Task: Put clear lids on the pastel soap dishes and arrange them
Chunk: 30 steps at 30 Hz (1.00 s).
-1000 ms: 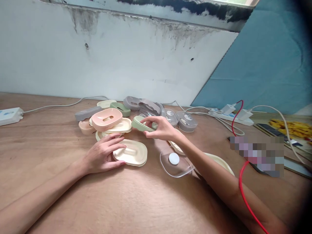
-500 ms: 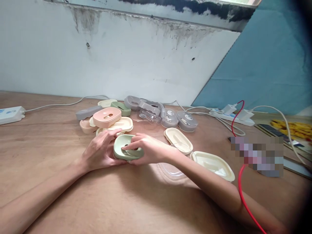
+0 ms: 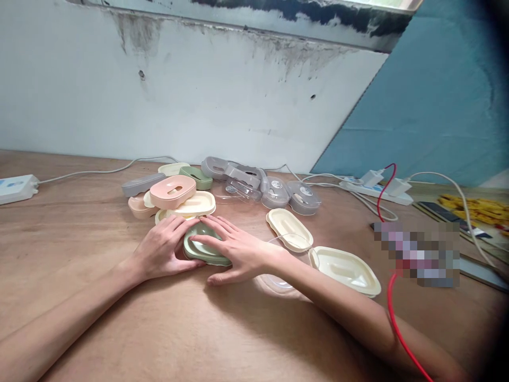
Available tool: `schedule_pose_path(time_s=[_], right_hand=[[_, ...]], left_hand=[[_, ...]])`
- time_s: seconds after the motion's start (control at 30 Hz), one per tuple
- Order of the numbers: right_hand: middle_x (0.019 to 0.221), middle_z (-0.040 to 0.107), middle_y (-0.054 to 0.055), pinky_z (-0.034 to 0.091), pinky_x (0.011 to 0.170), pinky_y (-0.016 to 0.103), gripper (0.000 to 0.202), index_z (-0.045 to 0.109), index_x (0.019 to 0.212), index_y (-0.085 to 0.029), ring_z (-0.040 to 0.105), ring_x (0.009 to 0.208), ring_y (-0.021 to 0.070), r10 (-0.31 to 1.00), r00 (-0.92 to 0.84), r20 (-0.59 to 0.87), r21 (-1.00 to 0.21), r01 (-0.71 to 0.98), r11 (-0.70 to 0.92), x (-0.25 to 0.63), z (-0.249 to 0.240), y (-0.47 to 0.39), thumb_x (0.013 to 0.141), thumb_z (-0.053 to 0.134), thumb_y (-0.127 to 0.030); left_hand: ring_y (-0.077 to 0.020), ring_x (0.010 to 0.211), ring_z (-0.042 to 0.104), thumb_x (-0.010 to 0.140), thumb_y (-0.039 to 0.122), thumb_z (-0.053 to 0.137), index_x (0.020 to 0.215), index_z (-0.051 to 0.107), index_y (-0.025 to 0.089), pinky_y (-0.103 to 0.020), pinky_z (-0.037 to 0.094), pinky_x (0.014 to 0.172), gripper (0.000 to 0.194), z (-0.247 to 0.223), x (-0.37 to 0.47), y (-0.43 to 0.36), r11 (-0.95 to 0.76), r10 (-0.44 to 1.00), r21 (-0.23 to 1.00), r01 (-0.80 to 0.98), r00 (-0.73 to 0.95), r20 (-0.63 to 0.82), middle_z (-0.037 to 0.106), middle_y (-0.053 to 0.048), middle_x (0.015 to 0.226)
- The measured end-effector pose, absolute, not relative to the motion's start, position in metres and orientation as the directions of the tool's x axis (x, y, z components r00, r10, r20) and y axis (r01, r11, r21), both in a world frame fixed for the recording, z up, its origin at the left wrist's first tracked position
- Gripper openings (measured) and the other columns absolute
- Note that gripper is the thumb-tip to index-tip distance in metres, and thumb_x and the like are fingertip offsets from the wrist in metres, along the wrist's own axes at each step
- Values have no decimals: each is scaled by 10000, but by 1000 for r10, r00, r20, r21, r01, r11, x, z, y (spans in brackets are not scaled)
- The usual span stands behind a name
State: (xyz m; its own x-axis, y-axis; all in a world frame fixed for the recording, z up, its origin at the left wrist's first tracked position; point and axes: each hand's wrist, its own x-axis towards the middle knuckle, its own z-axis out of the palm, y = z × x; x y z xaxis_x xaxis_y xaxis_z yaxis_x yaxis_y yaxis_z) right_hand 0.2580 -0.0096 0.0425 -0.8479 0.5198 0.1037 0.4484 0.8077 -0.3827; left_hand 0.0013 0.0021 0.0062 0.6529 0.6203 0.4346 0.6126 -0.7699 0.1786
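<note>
A pale green oval plastic dish (image 3: 203, 253) lies low over the table in front of me. My left hand (image 3: 163, 246) is closed round its left end, thumb along the near side and fingers at the far side. Over the right part of the dish, my right hand (image 3: 236, 249) is spread, its fingers apart and its thumb off the near edge. It hides the right end, and whether its fingertips press on the dish is hard to tell. Just beyond my hands are a pink slotted dish (image 3: 169, 199) and a cream tray (image 3: 199, 202) under it.
Grey dishes (image 3: 275, 193) and clear covers (image 3: 233, 195) are heaped near the wall. To the right lie a cream tray (image 3: 289, 228), a larger cream tray (image 3: 363, 273) and a clear cover (image 3: 274, 284). A red cable (image 3: 392, 307) crosses my right forearm; a power strip (image 3: 401, 197) stands behind.
My right hand has opened from its grip on the green dish, with fingers now spread and thumb lifted away. The slot in the dish no longer shows. My left hand stays in place.
</note>
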Motion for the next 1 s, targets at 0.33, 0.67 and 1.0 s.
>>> schedule_pose_path(time_s=[0.33, 0.67, 1.0], right_hand=[[1586, 358, 231, 210, 1202, 644, 403, 640, 1268, -175, 237, 1521, 417, 886, -322, 335, -85, 926, 369, 302, 67, 36, 965, 594, -436], [1282, 716, 140, 465, 1033, 475, 493, 686, 1285, -188, 636, 1227, 331, 955, -260, 144, -254, 923, 289, 340, 67, 60, 1042, 377, -486], [1202, 762, 82, 496, 892, 327, 400, 728, 1280, -213, 707, 1070, 238, 875, -397, 279, -281, 837, 469, 319, 62, 53, 1001, 442, -220]], left_hand=[[-335, 1097, 607, 825, 672, 695, 1471, 426, 196, -484, 532, 923, 846, 8, 1, -1, -736, 667, 197, 648, 642, 377, 614, -141, 1221], [-352, 1132, 607, 824, 669, 695, 1471, 445, 185, -502, 531, 955, 846, 6, 0, 0, -732, 673, 218, 646, 637, 376, 611, -153, 1254], [-351, 1228, 576, 828, 679, 685, 1474, 453, 164, -488, 495, 1043, 858, 9, 1, -1, -714, 694, 222, 664, 632, 345, 596, -160, 1347]])
